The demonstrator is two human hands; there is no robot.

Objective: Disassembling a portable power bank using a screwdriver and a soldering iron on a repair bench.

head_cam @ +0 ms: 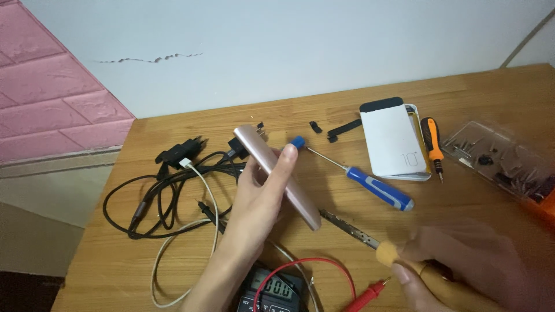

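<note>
Left hand (260,193) grips pink power bank (277,176); right hand (462,260) holds soldering iron (370,240).

Right hand (462,260) motion-blurred; multimeter (272,292) cut off by bottom edge; bit case (509,162) contents too small to tell

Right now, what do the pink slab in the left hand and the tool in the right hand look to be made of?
The pink slab in the left hand looks like brushed metal, likely aluminium: smooth satin sheen, rounded edges. It could be coated plastic. The tool in the right hand has a grey metal shaft and a tan collar and handle that look like wood or cork, though blur leaves that open.
</note>
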